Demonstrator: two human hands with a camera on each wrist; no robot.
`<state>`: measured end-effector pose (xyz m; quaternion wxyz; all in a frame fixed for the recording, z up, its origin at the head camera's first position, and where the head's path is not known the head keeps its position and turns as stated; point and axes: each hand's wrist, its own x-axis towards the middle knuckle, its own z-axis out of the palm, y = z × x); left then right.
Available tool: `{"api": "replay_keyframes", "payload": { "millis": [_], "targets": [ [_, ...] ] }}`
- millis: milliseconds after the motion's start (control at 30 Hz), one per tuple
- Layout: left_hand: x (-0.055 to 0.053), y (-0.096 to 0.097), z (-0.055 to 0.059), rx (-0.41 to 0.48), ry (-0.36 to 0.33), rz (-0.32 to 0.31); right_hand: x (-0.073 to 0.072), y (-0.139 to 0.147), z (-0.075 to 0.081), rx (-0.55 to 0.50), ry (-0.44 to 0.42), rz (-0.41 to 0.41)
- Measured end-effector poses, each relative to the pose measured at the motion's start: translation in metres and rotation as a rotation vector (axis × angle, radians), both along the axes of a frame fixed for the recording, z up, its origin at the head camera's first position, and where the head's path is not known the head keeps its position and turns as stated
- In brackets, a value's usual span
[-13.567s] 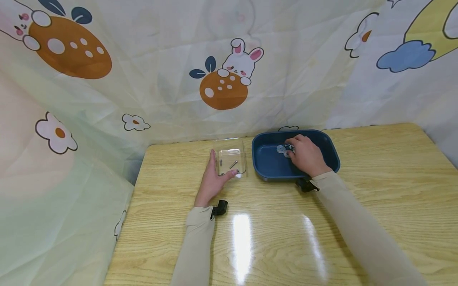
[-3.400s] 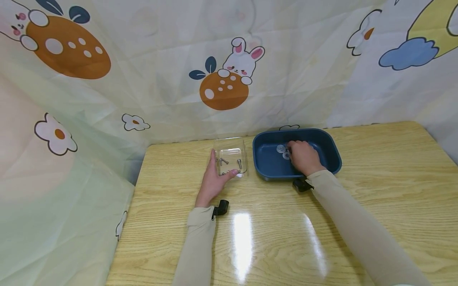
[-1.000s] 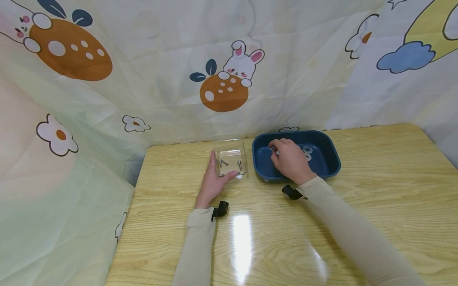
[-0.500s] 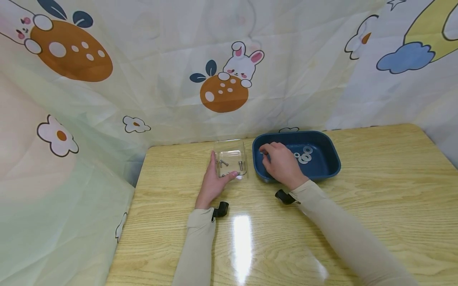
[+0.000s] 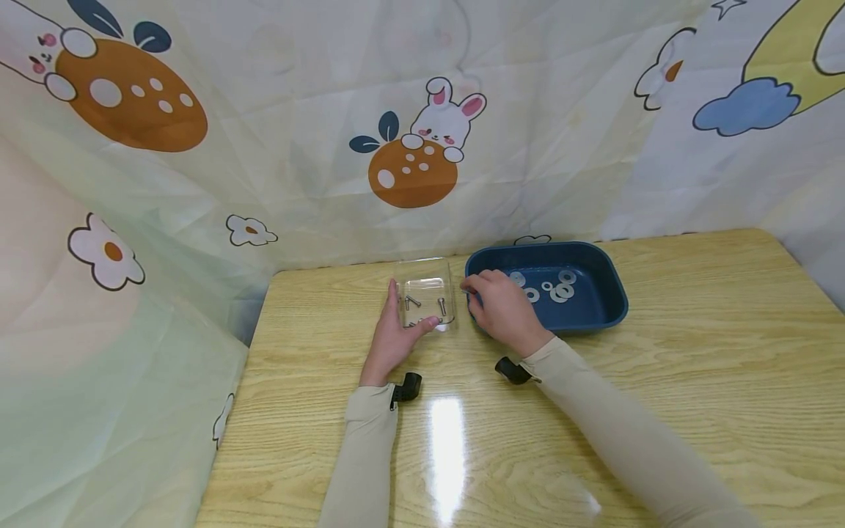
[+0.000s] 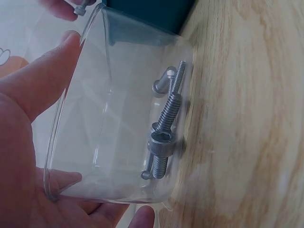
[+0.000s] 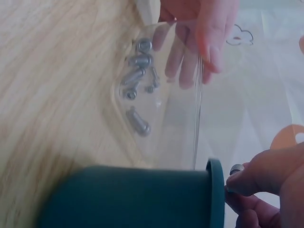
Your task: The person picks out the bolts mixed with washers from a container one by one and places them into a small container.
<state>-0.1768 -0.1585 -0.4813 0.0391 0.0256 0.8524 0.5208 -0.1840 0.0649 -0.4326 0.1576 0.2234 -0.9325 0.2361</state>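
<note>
My left hand holds a clear plastic box by its side, thumb over the near rim and fingers round the wall. Several metal socket-head screws of different sizes lie on the box floor. My right hand is over the left rim of a blue basin, on the side facing the box. Thumb and fingers pinch a small metal screw, seen at the top of the left wrist view; in the right wrist view most of it is hidden by the fingers.
Several flat washers lie loose on the basin floor. The basin and box stand side by side near the back edge of the wooden table. Behind hangs a printed cloth. Each wrist wears a small black camera.
My right hand has moved left with the screw, from the basin's middle to its left rim, uncovering more washers. Earlier it was deep in the basin. My left hand stays on the box.
</note>
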Motion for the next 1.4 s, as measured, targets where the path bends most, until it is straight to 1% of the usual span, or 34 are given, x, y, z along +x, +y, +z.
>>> {"api": "replay_keyframes", "payload": {
  "millis": [200,667,800,1000,1233,1400],
  "targets": [
    [0.000,-0.001,0.000,-0.005,0.001,0.000,0.001,-0.009,0.000,0.014,-0.023,0.025],
    [-0.001,-0.001,-0.002,-0.021,0.005,0.000,0.003,-0.025,-0.005,0.015,-0.038,0.064],
    [-0.001,-0.002,-0.003,-0.021,0.008,-0.002,0.003,-0.028,-0.008,0.021,-0.039,0.069],
    [-0.002,-0.002,-0.002,-0.018,-0.006,-0.006,0.001,-0.030,-0.013,0.039,-0.030,0.076],
    [-0.003,-0.001,-0.001,-0.018,-0.006,-0.007,0.002,-0.032,-0.014,0.051,-0.009,0.084],
    [-0.002,0.000,-0.001,-0.018,-0.004,-0.005,0.001,-0.033,-0.016,0.047,-0.017,0.079]
  ]
}}
